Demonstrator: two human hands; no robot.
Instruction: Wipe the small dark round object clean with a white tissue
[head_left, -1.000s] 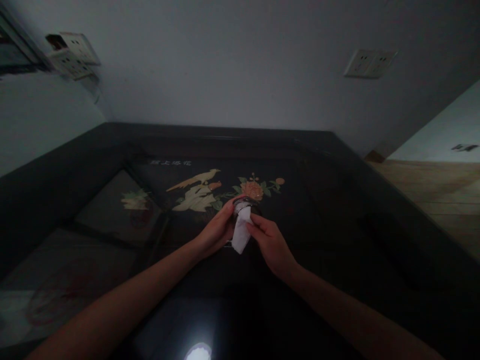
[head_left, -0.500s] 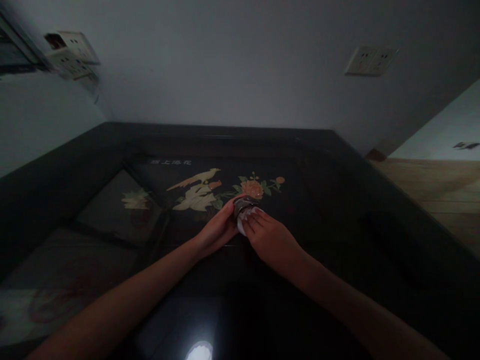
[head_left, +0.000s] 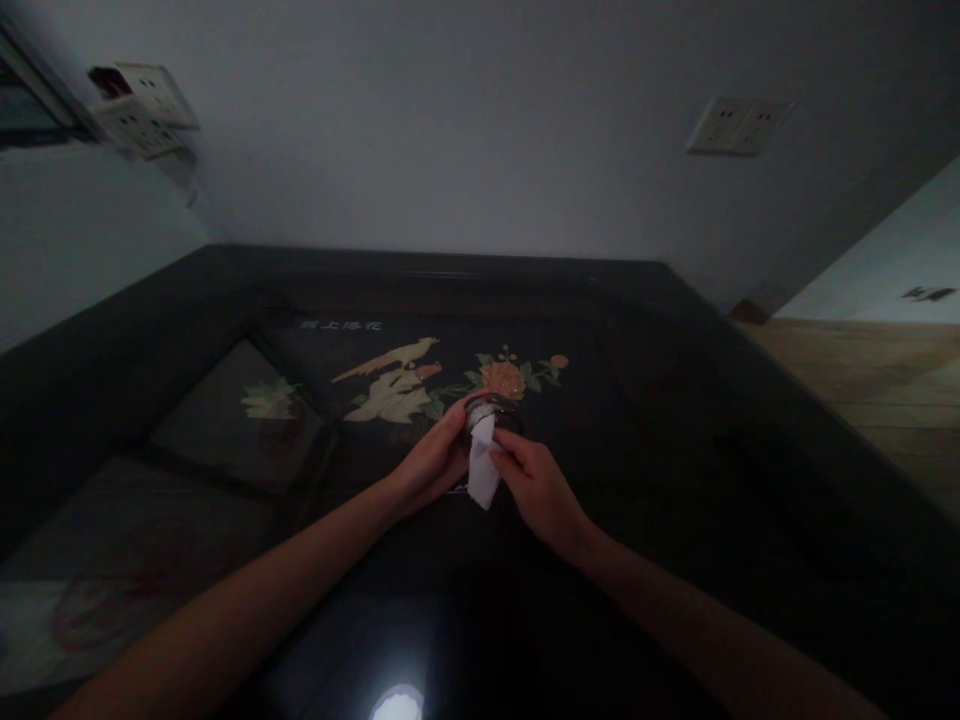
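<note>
Near the middle of the dark glossy table (head_left: 622,560), my left hand (head_left: 439,455) is closed around the left side of a small, round, dark see-through vessel that looks like a glass (head_left: 510,415). Its exact kind is hard to make out in the dim light. A white tissue (head_left: 482,475) is partly inside the opening and hangs down over the near side. My right hand (head_left: 536,485) pinches the tissue at its right edge, with the fingers close to the rim.
A bird-and-flower inlay (head_left: 394,390) decorates the tabletop beyond my hands. The table's far edge meets a pale wall (head_left: 450,150) with a socket plate (head_left: 739,126) on the right and more sockets (head_left: 154,100) on the left. Wooden floor (head_left: 862,360) shows at right.
My right hand has drawn back slightly from the vessel's opening and turned. The tissue, bunched under the fingers before, now hangs out toward me. My left hand keeps its place.
</note>
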